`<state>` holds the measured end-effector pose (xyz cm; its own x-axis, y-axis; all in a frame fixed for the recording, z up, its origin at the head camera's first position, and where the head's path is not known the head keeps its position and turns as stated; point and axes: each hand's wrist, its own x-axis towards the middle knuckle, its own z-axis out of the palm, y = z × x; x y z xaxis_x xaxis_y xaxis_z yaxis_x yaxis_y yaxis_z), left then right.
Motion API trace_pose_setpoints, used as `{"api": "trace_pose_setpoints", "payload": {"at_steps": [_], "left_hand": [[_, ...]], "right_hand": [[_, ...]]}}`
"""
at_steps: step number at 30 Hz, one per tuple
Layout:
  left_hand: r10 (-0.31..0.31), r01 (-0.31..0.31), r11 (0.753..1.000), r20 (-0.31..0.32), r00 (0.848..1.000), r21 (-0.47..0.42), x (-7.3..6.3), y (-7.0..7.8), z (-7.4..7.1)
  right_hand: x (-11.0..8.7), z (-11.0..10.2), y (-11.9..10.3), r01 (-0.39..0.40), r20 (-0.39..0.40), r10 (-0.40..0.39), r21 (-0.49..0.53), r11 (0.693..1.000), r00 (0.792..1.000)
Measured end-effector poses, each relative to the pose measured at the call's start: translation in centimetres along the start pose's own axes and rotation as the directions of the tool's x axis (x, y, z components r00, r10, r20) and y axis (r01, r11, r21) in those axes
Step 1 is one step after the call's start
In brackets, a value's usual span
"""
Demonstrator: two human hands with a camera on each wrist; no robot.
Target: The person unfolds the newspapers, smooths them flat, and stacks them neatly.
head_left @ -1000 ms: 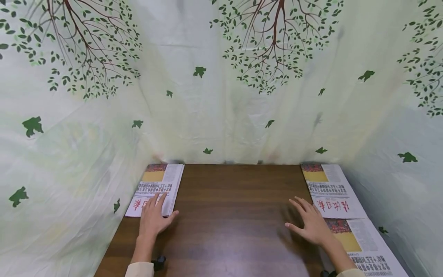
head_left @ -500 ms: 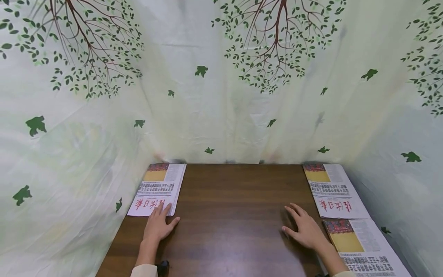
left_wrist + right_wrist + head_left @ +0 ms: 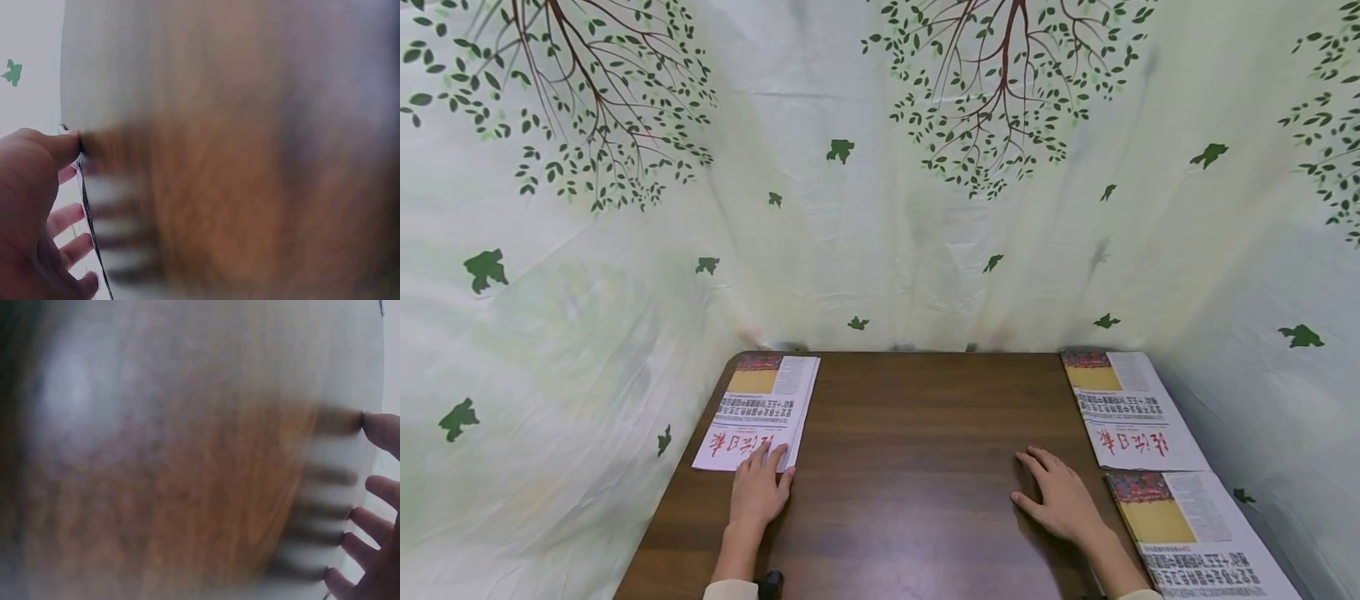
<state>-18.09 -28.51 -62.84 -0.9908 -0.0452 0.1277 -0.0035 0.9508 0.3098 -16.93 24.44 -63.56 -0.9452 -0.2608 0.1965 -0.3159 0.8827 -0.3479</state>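
Observation:
In the head view, a folded newspaper point(image 3: 760, 412) with a red title lies at the table's far left. My left hand point(image 3: 760, 492) rests its fingertips on this paper's near right corner, the thumb beside its edge. In the left wrist view, the fingers point(image 3: 76, 250) lie extended over the paper and the thumb meets the tabletop. My right hand point(image 3: 1060, 500) is over the right part of the table, fingers spread, holding nothing. Its fingertips point(image 3: 353, 512) touch the brown surface in the right wrist view, left of the other newspapers.
Two more newspapers, a far one point(image 3: 1135, 417) and a near one point(image 3: 1202, 533), line the right side of the brown wooden table point(image 3: 910, 433). A pale curtain point(image 3: 910, 275) printed with trees and leaves surrounds the back and sides.
The left newspaper has slid a little right under my left hand, and the table's corner shows beside it. Both hands have drawn slightly nearer. The view has shifted a bit.

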Motion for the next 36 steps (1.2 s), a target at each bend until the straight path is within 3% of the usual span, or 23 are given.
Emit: {"api": "trace_pose_setpoints", "payload": {"at_steps": [4, 11, 25, 32, 36], "left_hand": [[-0.003, 0.004, 1.0, -0.05, 0.999, 0.013, -0.2, 0.7, 0.3], [0.036, -0.034, 0.999, -0.1, 0.994, 0.026, -0.4, 2.0, 1.2], [0.01, -0.009, 1.0, -0.054, 0.999, 0.008, -1.3, 6.3, 2.4], [0.018, -0.022, 0.999, -0.12, 0.993, -0.031, -1.6, 7.8, 3.2], [0.006, -0.008, 1.0, -0.119, 0.993, -0.018, -1.5, 8.9, 3.6]], "right_hand": [[-0.1, 0.2, -0.1, -0.009, 0.007, 0.009, 0.003, 1.0, 1.0], [-0.5, 1.1, -0.7, 0.015, -0.049, -0.014, 0.024, 1.0, 0.999], [-1.1, 1.8, -1.6, -0.11, 0.029, 0.107, 0.107, 0.988, 0.994], [-1.4, 1.8, -2.1, -0.152, 0.065, 0.145, 0.126, 0.98, 0.987], [-1.1, 1.7, -2.3, -0.143, 0.046, 0.139, 0.117, 0.983, 0.989]]}}
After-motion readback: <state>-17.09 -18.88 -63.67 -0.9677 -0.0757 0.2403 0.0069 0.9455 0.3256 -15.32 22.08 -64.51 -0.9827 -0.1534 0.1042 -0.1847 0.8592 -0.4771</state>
